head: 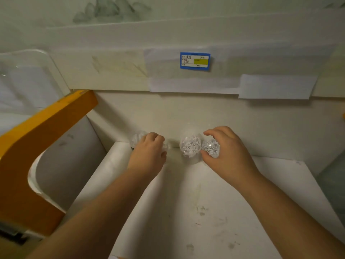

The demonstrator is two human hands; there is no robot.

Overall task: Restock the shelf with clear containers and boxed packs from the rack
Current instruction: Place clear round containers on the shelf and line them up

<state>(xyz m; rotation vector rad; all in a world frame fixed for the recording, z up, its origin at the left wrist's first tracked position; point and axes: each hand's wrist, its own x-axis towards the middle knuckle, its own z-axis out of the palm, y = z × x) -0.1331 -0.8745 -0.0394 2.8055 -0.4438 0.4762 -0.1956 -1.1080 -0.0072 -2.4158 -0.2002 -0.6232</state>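
While both arms reach deep into the white shelf (205,193), the step in hand looks like setting clear containers along its back wall. At nine o'clock, an orange frame (37,146) borders the shelf, with a clear panel (28,77) above it at ten o'clock.

Moving rightward, the left hand (149,152) curls over the left tub (137,139) near the frame's centre, fingers wrapped round its top and side; it appears to grasp it, though the palm hides most of the contact. White slivers show through the wall of the tub.

Just right of centre stands the middle tub (190,145), free of either hand, packed with white pieces that look like shredded paper or small sticks; I cannot tell which. Touching it at its three o'clock is the right tub (211,148), with the same filling. The right hand (227,150) arches over this one, thumb at its near side and fingers across the far side, pinching it.

Above, at twelve o'clock, a blue tag (195,60) hangs on the shelf edge.

My judgement: both hands should next let go and draw out without knocking the light tubs, then fetch more from the rack, which is not in view.
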